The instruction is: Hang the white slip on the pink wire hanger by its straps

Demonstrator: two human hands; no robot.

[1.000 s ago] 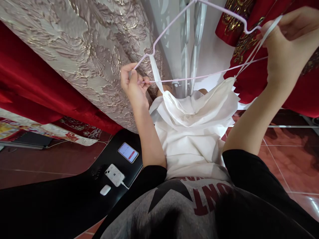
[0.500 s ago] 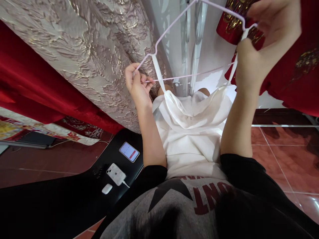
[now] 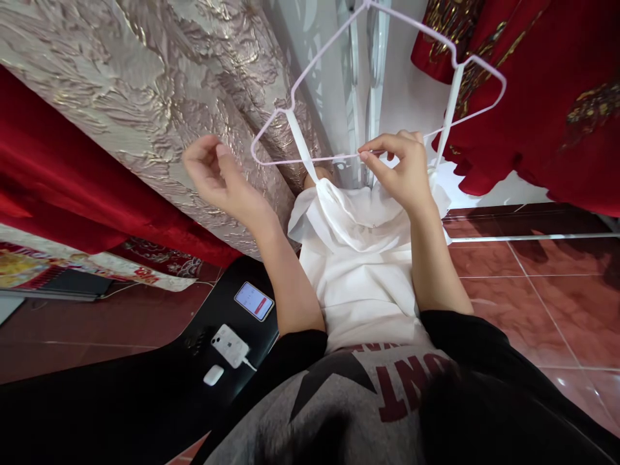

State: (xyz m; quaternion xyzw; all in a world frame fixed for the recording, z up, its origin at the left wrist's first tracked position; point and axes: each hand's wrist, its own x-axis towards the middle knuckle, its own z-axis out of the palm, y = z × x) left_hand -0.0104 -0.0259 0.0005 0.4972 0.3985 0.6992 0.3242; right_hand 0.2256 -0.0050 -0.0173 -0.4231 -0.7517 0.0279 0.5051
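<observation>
A pale pink clothes hanger (image 3: 330, 48) hangs in front of me, with the two white straps of a white garment (image 3: 358, 278) looped over its notches. The garment drapes down across my lap. My right hand (image 3: 404, 168) pinches the hanger's bottom bar near its middle, between thumb and fingers. Left of the hanger's left corner, my left hand (image 3: 223, 181) is in the air, loosely curled and apart from both hanger and garment, with nothing visible in it. The top of the hanger's hook is cut off by the frame edge.
Embossed beige fabric (image 3: 145, 116) hangs on the left, red cloth (image 3: 547, 116) on the right. A black bench (image 3: 121, 400) at lower left bears a lit phone (image 3: 254, 301), a white phone (image 3: 230, 345) with a cable, and a small white case (image 3: 213, 375).
My left hand has let go of the hanger's left corner and moved left. My right hand has left the right strap and moved down to the bottom bar, gripping it.
</observation>
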